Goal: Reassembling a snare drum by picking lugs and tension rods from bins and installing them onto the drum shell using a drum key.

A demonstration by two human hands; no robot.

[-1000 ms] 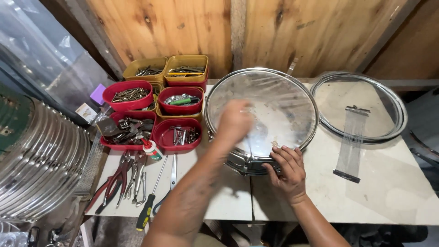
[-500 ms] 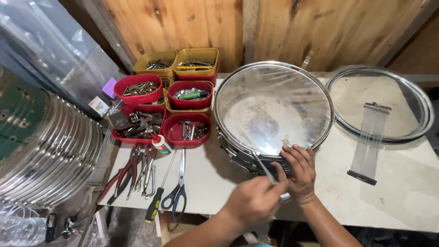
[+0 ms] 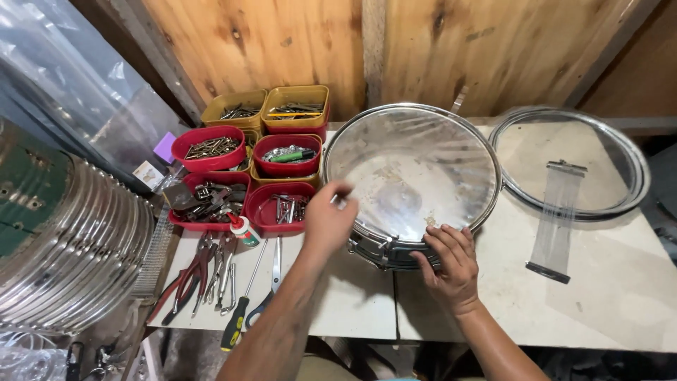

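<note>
A shiny metal snare drum (image 3: 416,166) with a clear head lies flat on the white table (image 3: 352,296). My left hand (image 3: 326,220) is at the drum's left rim, with its fingertips pinched on a small metal part (image 3: 340,202). My right hand (image 3: 451,262) lies over the near rim, fingers curled onto the hoop and holding the drum. A tuning lug shows on the shell between my two hands.
Red and yellow bins (image 3: 285,155) of screws and hardware stand left of the drum. Pliers (image 3: 190,271), scissors, a glue bottle and a screwdriver (image 3: 236,321) lie in front of them. A loose hoop with a head (image 3: 635,162) and snare wires (image 3: 557,219) lie to the right. Stacked metal hoops (image 3: 63,240) fill the left.
My left hand went from the drum head down to the near rim, then up to the drum's left rim. My right hand stayed on the near rim. The camera moved closer.
</note>
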